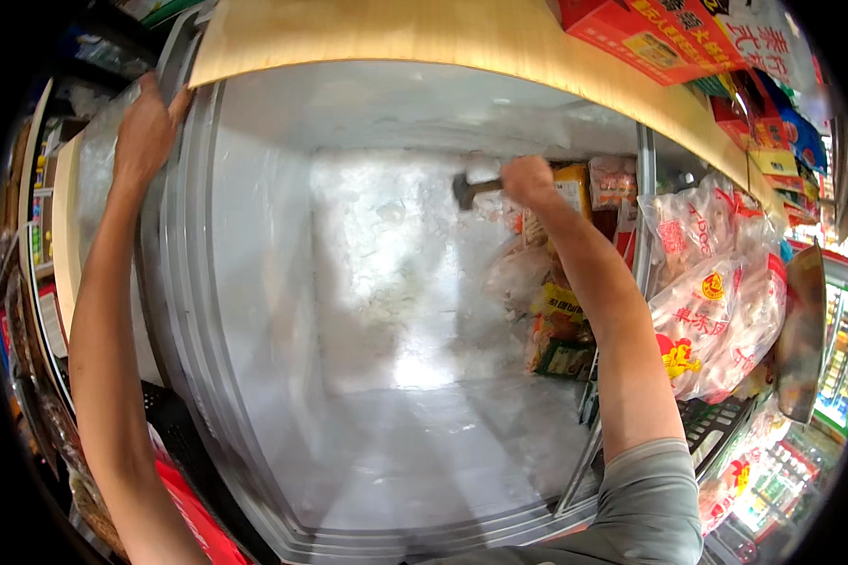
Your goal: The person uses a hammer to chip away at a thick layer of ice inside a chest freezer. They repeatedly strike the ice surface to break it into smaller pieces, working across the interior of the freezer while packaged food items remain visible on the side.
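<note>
A chest freezer stands before me, its inside coated with ice. My right hand is closed round the handle of a hammer, low inside the freezer near its far wall. The hammer's dark head points left, close to the ice. Packed frozen foods lie just below and to the right of that hand. On the freezer's left rim rests my left hand, its fingers at the corner of a pale wooden board; whether they grip the edge is not plain.
Large printed plastic bags of frozen food are piled at the right, beside a black plastic basket. Red cartons stand on the wooden board. Another black basket is at the lower left, near my left forearm.
</note>
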Demonstrator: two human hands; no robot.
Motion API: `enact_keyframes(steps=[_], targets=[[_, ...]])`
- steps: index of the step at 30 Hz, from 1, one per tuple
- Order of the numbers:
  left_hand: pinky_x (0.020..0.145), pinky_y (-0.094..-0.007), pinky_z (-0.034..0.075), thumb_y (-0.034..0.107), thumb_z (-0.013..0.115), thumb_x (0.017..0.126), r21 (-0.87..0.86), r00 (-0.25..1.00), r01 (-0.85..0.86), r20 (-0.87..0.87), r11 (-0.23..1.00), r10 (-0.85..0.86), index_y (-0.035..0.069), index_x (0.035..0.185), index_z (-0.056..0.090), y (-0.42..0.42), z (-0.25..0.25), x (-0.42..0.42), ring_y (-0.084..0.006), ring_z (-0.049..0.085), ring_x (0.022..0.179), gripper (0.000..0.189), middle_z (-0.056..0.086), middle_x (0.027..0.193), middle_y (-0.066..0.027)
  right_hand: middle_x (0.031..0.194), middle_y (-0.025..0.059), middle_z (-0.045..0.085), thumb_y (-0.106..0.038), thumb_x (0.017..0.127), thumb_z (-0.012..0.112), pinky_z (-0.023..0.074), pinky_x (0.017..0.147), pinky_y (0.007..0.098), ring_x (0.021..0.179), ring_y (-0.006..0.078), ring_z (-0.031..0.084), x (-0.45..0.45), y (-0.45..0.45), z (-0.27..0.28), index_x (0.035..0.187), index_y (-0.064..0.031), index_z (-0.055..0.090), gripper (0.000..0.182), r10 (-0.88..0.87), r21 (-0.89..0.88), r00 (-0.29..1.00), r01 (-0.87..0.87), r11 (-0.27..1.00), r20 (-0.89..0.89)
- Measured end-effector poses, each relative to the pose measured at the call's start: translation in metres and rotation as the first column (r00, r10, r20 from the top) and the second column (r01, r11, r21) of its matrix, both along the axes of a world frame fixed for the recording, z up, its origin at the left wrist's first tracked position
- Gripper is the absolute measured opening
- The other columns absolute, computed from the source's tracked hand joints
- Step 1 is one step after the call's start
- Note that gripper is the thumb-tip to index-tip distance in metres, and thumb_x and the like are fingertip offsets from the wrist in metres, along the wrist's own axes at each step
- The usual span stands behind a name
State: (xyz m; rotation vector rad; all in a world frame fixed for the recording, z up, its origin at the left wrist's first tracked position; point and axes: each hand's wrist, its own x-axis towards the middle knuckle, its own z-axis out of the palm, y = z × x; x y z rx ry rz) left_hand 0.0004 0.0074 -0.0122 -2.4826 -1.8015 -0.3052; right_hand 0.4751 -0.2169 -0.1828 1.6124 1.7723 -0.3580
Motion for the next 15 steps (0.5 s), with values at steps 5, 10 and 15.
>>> enact_keyframes(steps=[5,10,15], targets=[[0.086,-0.053,0.047,0.049,0.05,0.093,-0.008,0.999,-0.033,0.017,0.999,0.033,-0.007,0.122,0.046,-0.002,0.001,0.0,-0.0506,0.059,0.097,0.064,0.062,0.098,-0.0359,0.093,0.0116,0.07,-0.018,0.088,0.051,0.0546,0.071,0.0381,0.088,0.026,0.069,0.013,-0.022,-0.027,0.091,-0.011,0.067,0.018,-0.087,0.286,0.995,0.07,0.956,0.044],[0.084,-0.0544,0.047,0.051,0.052,0.092,0.003,0.998,-0.027,0.052,1.0,0.027,-0.007,0.115,0.047,-0.004,0.0,-0.004,-0.0517,0.058,0.097,0.063,0.061,0.096,-0.0368,0.095,0.0099,0.07,-0.023,0.088,0.053,0.0546,0.072,0.04,0.089,0.0249,0.069,-0.018,-0.037,-0.019,0.098,-0.0097,0.067,0.022,0.166,0.032,0.986,-0.165,0.986,0.002],[0.081,-0.0534,0.047,0.046,0.05,0.095,0.007,1.0,0.002,0.001,1.0,-0.002,-0.005,0.122,0.045,0.007,-0.005,-0.014,-0.0506,0.059,0.095,0.058,0.061,0.095,-0.036,0.095,0.0098,0.07,-0.026,0.086,0.057,0.0547,0.073,0.04,0.089,0.0257,0.069,0.018,0.007,-0.029,0.094,-0.0096,0.068,0.021,0.069,0.077,0.996,-0.074,0.994,0.063]])
